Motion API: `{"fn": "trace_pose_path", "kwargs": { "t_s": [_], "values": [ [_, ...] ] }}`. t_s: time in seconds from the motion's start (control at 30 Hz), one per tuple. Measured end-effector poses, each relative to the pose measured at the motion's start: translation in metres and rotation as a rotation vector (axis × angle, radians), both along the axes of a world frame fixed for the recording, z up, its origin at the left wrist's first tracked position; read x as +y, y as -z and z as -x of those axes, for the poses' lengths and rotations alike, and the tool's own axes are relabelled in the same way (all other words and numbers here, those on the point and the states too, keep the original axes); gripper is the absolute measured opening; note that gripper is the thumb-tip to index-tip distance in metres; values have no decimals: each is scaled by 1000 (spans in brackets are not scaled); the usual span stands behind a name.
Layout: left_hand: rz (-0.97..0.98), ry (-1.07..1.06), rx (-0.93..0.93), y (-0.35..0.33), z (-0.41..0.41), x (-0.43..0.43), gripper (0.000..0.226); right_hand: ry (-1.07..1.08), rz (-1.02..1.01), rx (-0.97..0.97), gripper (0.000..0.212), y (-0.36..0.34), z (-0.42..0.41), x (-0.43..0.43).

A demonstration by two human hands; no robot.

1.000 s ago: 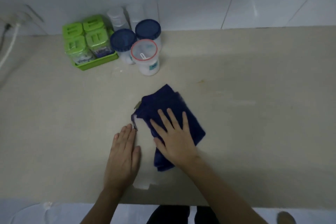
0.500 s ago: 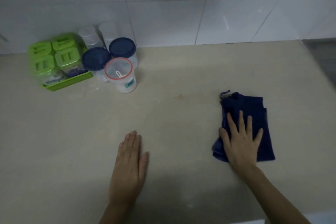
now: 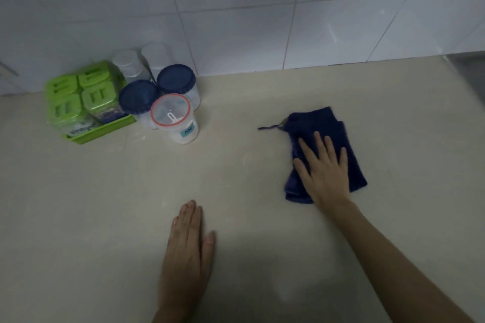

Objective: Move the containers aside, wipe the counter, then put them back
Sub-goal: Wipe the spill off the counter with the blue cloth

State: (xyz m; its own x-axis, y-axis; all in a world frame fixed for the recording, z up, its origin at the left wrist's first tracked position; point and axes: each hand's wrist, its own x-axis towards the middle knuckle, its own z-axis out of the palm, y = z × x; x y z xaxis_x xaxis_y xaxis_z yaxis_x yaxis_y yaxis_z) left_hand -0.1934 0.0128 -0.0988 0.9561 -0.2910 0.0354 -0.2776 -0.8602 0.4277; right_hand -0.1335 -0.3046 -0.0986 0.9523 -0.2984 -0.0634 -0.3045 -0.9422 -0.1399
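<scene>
The right hand (image 3: 325, 173) lies flat on a folded dark blue cloth (image 3: 338, 139), fingers spread and pressing it onto the beige counter (image 3: 105, 204); a loose thread (image 3: 267, 128) trails from the cloth's far left corner. The left hand (image 3: 187, 246) rests palm down on the bare counter nearer the person, fingers together and the thumb set slightly apart, holding nothing. The containers stand grouped at the far left, against the white tiled wall (image 3: 262, 21): a green tray (image 3: 105, 130) holding four green-lidded boxes (image 3: 78, 94), two clear jars (image 3: 131, 64) behind, two blue-lidded jars (image 3: 139, 97) and, nearest, a red-rimmed tub (image 3: 174, 118) with a clear lid (something white shows inside, too blurred to identify). The cloth lies well apart from them, to their right.
</scene>
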Motion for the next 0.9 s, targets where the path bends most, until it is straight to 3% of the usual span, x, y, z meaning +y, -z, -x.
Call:
{"fn": "trace_pose_path", "kwargs": {
  "t_s": [0.17, 0.37, 0.5, 0.6, 0.77, 0.83, 0.9],
  "values": [
    [52, -33, 20, -5, -1, -2, 59, 105, 8, 34, 65, -8, 12, 14],
    [-66, -42, 62, -7, -2, -2, 63, -305, 13, -9, 56, -4, 22, 140],
    [-70, -40, 51, -9, -1, -3, 61, -365, -69, -19, 53, -2, 29, 130],
    [-16, -17, 17, -7, 0, -3, 57, -228, -65, -33, 53, 1, 43, 61],
    [25, -36, 5, -9, 0, -4, 56, 278, 16, 17, 62, -7, 62, -22],
    [21, -38, 11, -9, 1, -3, 56, 309, 29, 19, 62, -7, 54, 0],
    [17, -53, 28, -11, 2, -3, 57, 194, 41, 30, 60, -5, 49, 41]
  ]
}}
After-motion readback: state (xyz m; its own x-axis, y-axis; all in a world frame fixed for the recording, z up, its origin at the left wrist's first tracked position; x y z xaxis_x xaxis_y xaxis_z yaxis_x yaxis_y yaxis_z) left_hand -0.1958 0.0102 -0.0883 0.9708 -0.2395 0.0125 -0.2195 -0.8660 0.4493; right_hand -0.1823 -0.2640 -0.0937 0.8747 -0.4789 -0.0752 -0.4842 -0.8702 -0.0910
